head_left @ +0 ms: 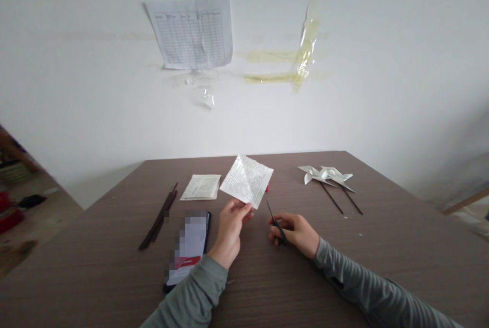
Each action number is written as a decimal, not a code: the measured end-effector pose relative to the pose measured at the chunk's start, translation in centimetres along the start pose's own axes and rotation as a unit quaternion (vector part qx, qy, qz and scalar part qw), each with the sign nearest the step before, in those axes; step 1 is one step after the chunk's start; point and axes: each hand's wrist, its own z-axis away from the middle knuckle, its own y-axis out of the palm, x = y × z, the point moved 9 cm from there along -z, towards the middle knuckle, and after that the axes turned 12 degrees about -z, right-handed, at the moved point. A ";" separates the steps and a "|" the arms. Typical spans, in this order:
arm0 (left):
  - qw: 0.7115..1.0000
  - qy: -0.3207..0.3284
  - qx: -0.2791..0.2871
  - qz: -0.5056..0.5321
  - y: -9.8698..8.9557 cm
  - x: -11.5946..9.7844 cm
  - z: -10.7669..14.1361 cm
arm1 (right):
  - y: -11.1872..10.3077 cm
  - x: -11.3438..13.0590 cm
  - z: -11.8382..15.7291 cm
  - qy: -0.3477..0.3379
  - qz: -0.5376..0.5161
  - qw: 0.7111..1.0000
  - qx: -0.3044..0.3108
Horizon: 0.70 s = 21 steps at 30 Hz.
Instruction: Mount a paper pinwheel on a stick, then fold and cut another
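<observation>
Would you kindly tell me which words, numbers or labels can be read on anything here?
Nothing can be quoted.
Wall chart: headings too small to read.
Printed paper square: text too small.
Folded printed paper: text too small.
Smartphone: screen pixelated.

nothing readable, wall chart [190, 32] w/ column heads & grid too small to read, paper square [246, 181] & sheet on table [200, 187] w/ tiny print, phone screen [190, 244] pixelated
</observation>
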 end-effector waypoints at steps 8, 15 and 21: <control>1.000 0.012 -0.009 0.026 -0.4 0.0 0.1 | 1.0 -1.2 0.1 0.012 0.008 0.999 0.044; 1.000 0.013 -0.007 0.017 -0.6 -0.1 0.3 | 1.6 -1.6 0.3 0.029 -0.007 0.997 0.070; 1.000 0.010 -0.006 0.022 -0.5 -0.2 0.2 | 1.9 -1.8 0.4 0.032 -0.016 0.997 0.075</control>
